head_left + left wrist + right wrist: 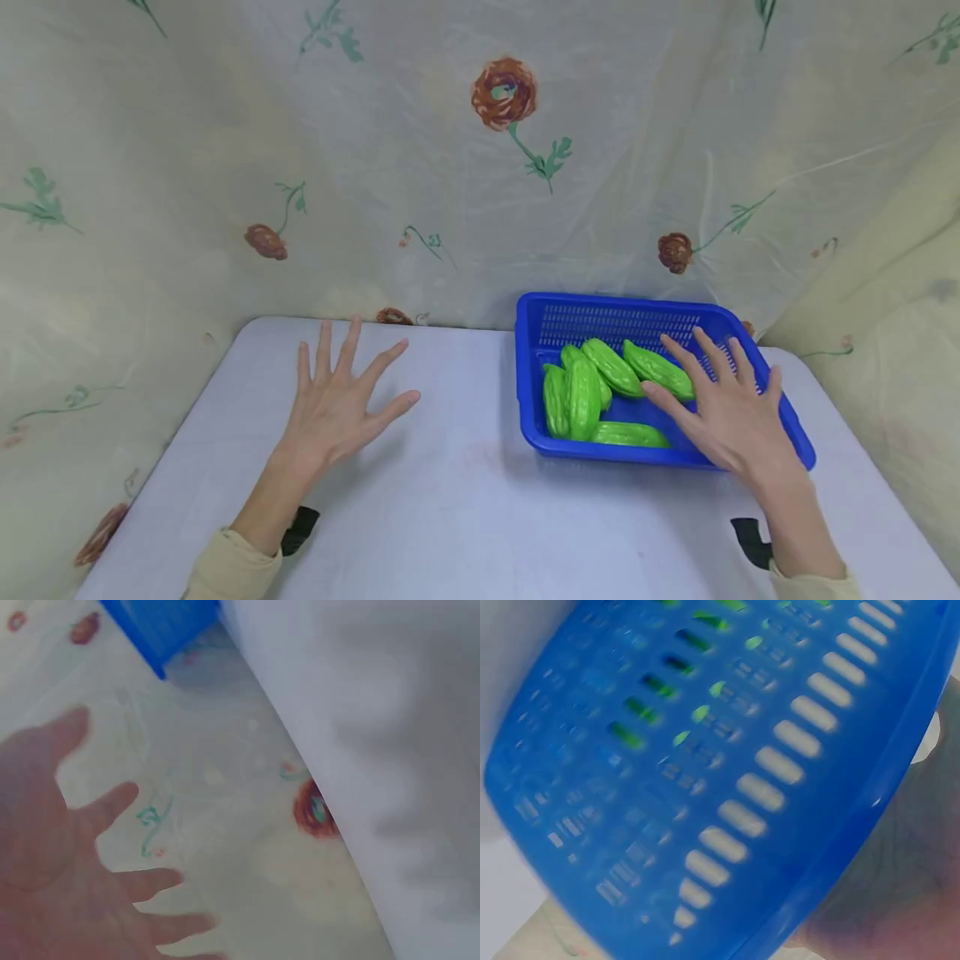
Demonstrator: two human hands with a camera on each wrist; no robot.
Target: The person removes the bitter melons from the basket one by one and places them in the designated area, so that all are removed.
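A blue plastic basket (600, 450) with slotted walls stands toward the back right. Several bright green, ridged bitter melons (583, 400) lie in it, mostly in its left and middle part. My right hand (735, 417) is spread over the basket's right end, fingers extended, holding nothing; it hides part of that end. From the right wrist view, the slotted basket wall (859, 761) covers much of this hand (900, 877). On the left, my left hand (333, 408) hovers with fingers spread and nothing in it. The left wrist view shows its spread fingers too (112, 810).
A white table (450, 517) lies under both hands. Behind it hangs a pale curtain (420, 150) with a brown and green flower print, which also runs along both sides. Black straps (300, 531) show at the wrists.
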